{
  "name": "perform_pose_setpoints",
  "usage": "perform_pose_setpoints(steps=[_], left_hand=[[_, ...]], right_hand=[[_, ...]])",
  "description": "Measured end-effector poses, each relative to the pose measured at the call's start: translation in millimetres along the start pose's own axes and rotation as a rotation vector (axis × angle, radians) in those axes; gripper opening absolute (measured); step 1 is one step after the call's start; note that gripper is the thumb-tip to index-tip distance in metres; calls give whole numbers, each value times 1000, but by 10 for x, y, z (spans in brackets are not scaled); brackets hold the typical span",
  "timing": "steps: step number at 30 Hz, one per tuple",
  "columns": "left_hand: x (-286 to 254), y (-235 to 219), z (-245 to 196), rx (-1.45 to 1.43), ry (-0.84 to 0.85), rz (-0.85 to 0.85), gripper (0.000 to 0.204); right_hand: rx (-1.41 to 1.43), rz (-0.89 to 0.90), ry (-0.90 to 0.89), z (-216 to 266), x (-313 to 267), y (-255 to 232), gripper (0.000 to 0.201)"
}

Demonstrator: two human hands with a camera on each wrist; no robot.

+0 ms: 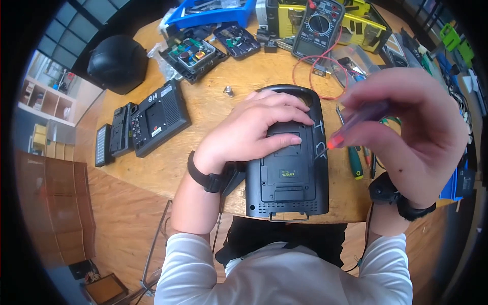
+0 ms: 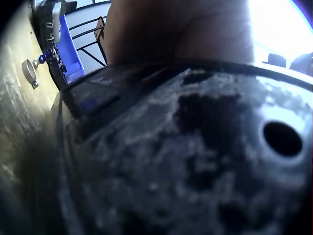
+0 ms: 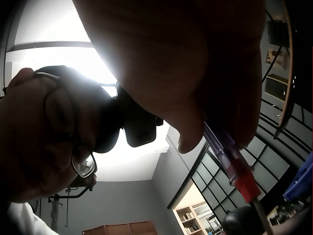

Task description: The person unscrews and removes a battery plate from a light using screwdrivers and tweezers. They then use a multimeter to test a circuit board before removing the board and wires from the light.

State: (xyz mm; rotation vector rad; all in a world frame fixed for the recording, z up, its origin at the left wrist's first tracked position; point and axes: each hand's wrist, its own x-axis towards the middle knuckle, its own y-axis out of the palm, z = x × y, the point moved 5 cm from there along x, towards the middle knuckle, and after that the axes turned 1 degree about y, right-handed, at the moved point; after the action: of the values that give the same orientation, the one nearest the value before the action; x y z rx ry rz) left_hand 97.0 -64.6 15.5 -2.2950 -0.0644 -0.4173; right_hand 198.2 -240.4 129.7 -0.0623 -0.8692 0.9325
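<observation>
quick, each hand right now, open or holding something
Left hand: open, resting on the black device.
Right hand: closed, holding a screwdriver with a purple and red handle.

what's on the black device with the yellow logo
The left hand rests on the black device, which bears white marks; the surface beneath the hand is hidden.

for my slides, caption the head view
Left hand rests on a black device while the right hand holds a screwdriver.
</observation>
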Motion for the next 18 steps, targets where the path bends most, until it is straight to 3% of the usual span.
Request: perform_pose_setpoints(steps=[6,8,10,12,16,18], left_hand=[[-19,20,1,80,37,-25,25],[-22,18,11,106,35,-38,24],[-30,53,33,92,46,-52,23],[-39,52,16,102,40,-40,25],[-40,79,35,117,36,-53,26],[-35,91,47,113,51,-61,26]], right_hand=[[5,174,-53,73,38,214,28],[55,46,107,33,-8,236,27],[25,3,78,3,-159,240,24],[192,-156,155,-24,-409,191,22],[155,-340,187,32,-748,126,21],[162,-347,204,75,-789,153,21]])
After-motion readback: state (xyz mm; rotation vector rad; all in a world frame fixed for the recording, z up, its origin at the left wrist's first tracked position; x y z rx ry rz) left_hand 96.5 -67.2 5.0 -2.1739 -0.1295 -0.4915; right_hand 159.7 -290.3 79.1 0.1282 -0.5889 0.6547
